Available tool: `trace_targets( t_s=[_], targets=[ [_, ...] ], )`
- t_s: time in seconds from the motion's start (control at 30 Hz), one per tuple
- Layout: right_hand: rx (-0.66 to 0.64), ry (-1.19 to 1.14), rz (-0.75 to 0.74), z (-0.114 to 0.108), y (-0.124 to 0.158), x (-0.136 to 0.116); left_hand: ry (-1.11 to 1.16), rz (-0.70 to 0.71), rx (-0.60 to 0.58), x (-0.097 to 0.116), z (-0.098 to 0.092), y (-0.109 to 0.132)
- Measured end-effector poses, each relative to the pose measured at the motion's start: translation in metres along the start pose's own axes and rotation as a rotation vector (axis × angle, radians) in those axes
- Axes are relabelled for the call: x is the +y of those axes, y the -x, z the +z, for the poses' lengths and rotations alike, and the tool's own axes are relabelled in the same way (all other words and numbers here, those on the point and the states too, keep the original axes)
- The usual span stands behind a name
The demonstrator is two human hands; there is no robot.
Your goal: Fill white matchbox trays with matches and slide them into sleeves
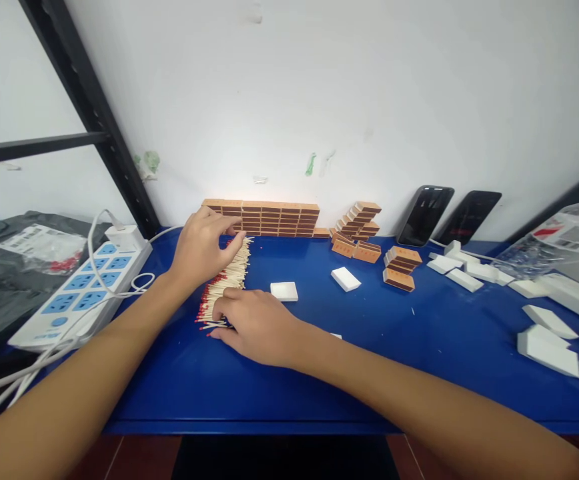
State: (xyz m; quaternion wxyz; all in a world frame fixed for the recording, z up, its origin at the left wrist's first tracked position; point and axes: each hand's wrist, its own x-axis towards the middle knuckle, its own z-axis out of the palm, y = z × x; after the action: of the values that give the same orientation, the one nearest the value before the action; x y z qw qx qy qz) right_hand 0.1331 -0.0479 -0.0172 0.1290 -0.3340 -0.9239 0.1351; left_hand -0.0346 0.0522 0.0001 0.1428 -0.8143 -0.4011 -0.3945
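A long pile of red-tipped matches (227, 280) lies on the blue table. Over its far end is my left hand (204, 241), open, with the thumb and fingertips slightly apart and nothing visible between them. My right hand (262, 325) is at the near end of the pile, its curled fingers and thumb closed around some matches; part of that grip is hidden. Just right of the pile lies a white matchbox tray (284, 291), and farther right another white tray (345, 279). Behind my left hand, stacked matchboxes (279, 220) stand against the wall.
Loose matchboxes (402, 267) and a leaning stack (359, 220) stand to the right. Two phones (425, 215) lean on the wall. White trays (547, 350) pile up at far right. A power strip (84, 287) with white cables borders the left side.
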Motion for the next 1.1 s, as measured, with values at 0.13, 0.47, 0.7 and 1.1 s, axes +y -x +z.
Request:
trace_targets(
  t_s=[0.13,0.47,0.7,1.1],
  targets=[
    [0.021,-0.058,0.039,0.008,0.003,0.003,0.002,0.010,-0.011,0.002,0.001,0.001],
    [-0.042,-0.018,0.081,-0.005,0.010,0.003,0.017,0.017,-0.014,0.001,0.003,0.001],
    [-0.089,-0.045,0.126,-0.023,0.020,0.010,0.034,0.016,-0.038,0.001,0.005,0.002],
    [-0.054,-0.072,0.078,-0.006,0.020,0.005,0.033,0.016,-0.039,0.001,0.004,0.001]
  ],
)
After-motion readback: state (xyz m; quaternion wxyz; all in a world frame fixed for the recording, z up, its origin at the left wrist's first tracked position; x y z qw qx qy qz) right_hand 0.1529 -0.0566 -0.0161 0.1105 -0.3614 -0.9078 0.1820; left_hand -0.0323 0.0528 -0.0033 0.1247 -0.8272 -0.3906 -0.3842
